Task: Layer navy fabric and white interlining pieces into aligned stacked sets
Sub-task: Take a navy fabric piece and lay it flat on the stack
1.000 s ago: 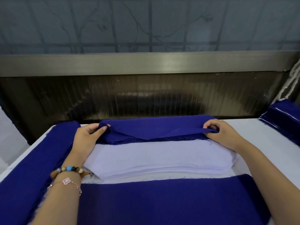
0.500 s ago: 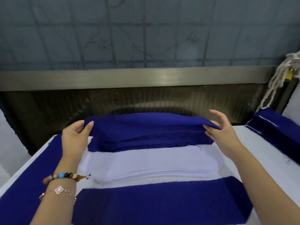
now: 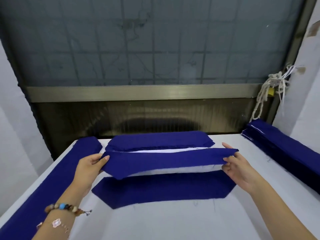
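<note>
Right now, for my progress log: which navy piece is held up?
The navy piece held by its ends between left hand and right hand; the others lie flat.

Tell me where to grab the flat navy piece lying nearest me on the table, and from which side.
Pinch the flat navy piece at its two short slanted ends, coming in from the left and right sides together. It lies long, thin and limp, so a middle grip would probably let it sag and fold.
</note>
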The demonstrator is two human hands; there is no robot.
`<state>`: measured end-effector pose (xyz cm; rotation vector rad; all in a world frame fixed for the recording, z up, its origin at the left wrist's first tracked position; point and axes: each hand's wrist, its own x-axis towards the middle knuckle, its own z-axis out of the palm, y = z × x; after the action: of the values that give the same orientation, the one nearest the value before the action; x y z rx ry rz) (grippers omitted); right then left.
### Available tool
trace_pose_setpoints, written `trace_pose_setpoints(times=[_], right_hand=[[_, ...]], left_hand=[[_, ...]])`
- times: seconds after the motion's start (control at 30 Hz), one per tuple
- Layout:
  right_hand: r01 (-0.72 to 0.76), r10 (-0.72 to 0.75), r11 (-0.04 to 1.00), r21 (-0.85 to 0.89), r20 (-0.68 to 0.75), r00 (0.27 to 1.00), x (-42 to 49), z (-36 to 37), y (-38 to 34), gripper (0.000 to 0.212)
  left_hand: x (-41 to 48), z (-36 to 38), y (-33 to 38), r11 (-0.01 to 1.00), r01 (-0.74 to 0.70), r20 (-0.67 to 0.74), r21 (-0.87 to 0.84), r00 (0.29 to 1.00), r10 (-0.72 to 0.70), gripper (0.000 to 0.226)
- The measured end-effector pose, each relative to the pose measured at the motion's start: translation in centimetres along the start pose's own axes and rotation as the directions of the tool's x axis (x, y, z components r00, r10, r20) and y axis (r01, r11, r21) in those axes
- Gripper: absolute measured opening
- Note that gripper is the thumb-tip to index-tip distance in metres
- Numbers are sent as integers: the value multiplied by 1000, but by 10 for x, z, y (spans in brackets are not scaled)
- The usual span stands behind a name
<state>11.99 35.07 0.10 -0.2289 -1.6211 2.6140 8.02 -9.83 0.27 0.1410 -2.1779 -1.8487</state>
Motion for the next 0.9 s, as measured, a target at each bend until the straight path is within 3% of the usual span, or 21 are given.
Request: trace_pose_setpoints(times=[0.13, 0.27, 0.47, 0.6, 0.7, 0.8, 0.9], right_hand=[[64, -74, 974, -217, -38, 997, -29, -7, 13, 49], [157, -214, 850, -503, -57, 975, -47, -6, 27, 57], [265, -327, 768, -583, 0, 945, -52, -5, 37, 55], [299, -445, 695, -654, -64, 893, -45, -2, 41, 23], [244, -476, 679, -692, -163, 864, -36, -2, 41, 2], [173, -487, 627, -760, -209, 848, -26, -7, 43, 5], [180, -514, 532, -827, -146, 845, -25, -10, 48, 8]], left_hand=[[-25, -6, -13, 999, 44, 9, 21, 999, -44, 14], [-40, -3, -27, 999, 36, 48, 39, 998, -38, 11], [-48, 0, -34, 992, -90, 29, 89, 996, 88, 15], [-53, 2, -37, 962, -158, 30, 223, 987, 155, 22], [-57, 4, -37, 909, -202, 15, 364, 977, 211, 33], [-59, 2, -39, 881, -206, 15, 426, 975, 220, 41], [-58, -3, -42, 867, -199, -7, 457, 974, 227, 38]])
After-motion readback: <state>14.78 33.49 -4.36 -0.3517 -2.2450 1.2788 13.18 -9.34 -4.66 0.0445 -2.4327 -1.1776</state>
